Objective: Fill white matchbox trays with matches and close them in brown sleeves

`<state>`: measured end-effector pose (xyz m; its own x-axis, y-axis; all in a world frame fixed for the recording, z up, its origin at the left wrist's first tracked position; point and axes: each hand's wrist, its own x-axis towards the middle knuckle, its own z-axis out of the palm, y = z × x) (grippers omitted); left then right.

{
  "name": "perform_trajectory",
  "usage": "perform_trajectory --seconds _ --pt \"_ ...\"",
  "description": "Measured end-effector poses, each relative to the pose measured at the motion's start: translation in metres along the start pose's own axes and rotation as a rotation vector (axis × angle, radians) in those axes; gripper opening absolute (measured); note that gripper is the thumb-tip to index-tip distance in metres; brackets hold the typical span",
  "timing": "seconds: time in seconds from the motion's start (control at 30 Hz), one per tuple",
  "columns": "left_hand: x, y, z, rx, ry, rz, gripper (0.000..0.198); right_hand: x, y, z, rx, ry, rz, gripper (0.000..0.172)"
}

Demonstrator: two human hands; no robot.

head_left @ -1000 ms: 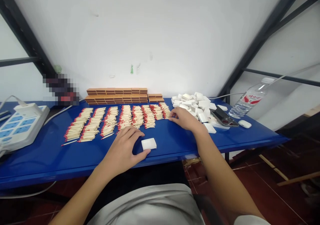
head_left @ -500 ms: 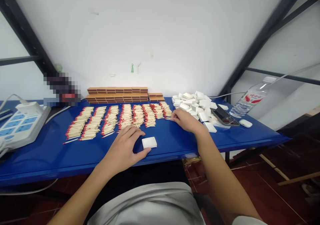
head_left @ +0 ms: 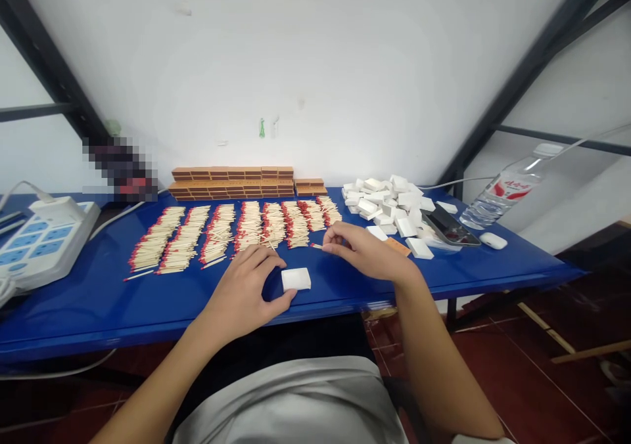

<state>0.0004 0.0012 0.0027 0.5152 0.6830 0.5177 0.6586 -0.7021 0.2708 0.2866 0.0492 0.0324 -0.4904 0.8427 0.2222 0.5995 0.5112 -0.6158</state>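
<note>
A small white matchbox tray [head_left: 296, 278] lies near the table's front edge. My left hand [head_left: 251, 286] steadies its left end between thumb and index finger, the other fingers resting on the table. Just right of the middle, my right hand [head_left: 357, 250] pinches a matchstick [head_left: 316, 246], whose red head points left. Beyond both hands, red-headed matches [head_left: 249, 224] lie in several slanting rows. An orange matchbox piece [head_left: 397, 245] and a white tray [head_left: 376, 232] show behind my right hand, partly hidden by it.
Brown matchboxes [head_left: 231, 186] are stacked along the wall. White matchbox trays [head_left: 387, 204] form a heap at right, near a phone [head_left: 451, 226], a white case [head_left: 493, 240] and a tilted water bottle [head_left: 507, 191]. A power strip [head_left: 46, 244] occupies the blue table's [head_left: 192, 306] left end.
My right hand has come left and nearer from the last match row, with a matchstick now visible in its fingers. My left hand stays at the tray. The view has shifted slightly.
</note>
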Motion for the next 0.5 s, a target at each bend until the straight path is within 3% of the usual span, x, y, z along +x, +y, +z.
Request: perform_trajectory --seconds 0.2,0.5 --pt "0.001 -0.001 0.000 -0.035 0.010 0.030 0.016 -0.007 -0.045 0.021 -0.095 -0.126 -0.015 0.016" --pt "0.001 0.000 -0.001 -0.049 0.028 0.051 0.017 -0.013 -0.060 0.033 -0.224 -0.197 -0.016 0.014"
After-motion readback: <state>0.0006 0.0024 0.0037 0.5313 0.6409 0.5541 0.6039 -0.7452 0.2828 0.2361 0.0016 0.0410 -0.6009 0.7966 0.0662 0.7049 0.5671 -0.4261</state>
